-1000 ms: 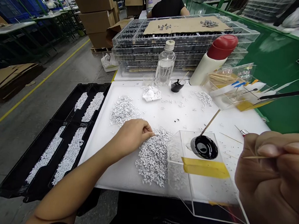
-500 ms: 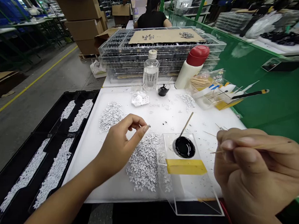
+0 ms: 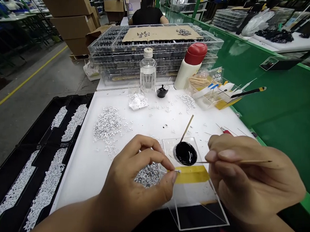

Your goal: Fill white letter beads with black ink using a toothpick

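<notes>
My left hand (image 3: pixel 139 183) pinches one tiny white part (image 3: pixel 178 171) between thumb and forefinger, held over the edge of a clear acrylic stand (image 3: pixel 205 203). My right hand (image 3: pixel 247 178) grips a thin wooden stick (image 3: pixel 253 162) whose tip points left toward the black paint puddle (image 3: pixel 186 153) on the stand. A second stick (image 3: pixel 186 128) rests in the paint. A heap of small white parts (image 3: pixel 147 173) lies on the white board (image 3: pixel 91 161) under my left hand. Another heap (image 3: pixel 107 122) lies farther left.
Black trays with rows of white parts (image 3: pixel 51 183) sit at the left. At the back stand a clear bottle (image 3: pixel 147 72), a small black cup (image 3: pixel 162 91), a red-capped white bottle (image 3: pixel 191 64), stacked clear trays (image 3: pixel 116 56) and a clear box of sticks and brushes (image 3: pixel 212 93). Another person (image 3: pixel 148 13) sits beyond.
My left hand picked one white part out of the heap and carried it right, toward the stand. My right hand moved left with its stick, closer to the paint.
</notes>
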### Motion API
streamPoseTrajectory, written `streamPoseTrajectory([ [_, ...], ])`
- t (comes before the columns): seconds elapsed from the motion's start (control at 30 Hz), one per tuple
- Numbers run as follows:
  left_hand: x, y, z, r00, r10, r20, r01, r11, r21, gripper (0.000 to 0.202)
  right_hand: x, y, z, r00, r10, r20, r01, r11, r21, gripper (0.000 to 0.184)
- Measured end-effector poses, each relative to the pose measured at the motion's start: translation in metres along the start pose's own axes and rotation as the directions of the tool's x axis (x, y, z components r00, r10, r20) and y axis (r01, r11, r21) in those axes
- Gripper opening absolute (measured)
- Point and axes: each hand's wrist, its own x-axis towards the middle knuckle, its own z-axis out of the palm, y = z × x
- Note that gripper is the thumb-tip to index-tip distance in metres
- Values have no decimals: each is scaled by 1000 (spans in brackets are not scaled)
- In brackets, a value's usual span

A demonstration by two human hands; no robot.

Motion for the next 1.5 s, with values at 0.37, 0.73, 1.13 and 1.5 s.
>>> streamPoseTrajectory([
  [0.37, 3, 0, 13, 995, 36, -93, -34, 999, 26, 12, 4, -3, -10, 962, -69, 264, 79, 997, -27, 53],
  [0.73, 6, 1, 14, 993, 34, -114, -30, 999, 38, 14, 8, -4, -18, 935, -10, 355, 36, 997, -68, 56],
  [1.13, 7, 0, 15, 993, 29, -114, -26, 999, 32, 14, 3, -2, -11, 957, -13, 291, 32, 998, -61, 56],
  [1.5, 6, -2, 15, 993, 39, -113, -37, 999, 20, 14, 5, -14, -9, 971, 82, 224, -68, 995, -70, 42],
])
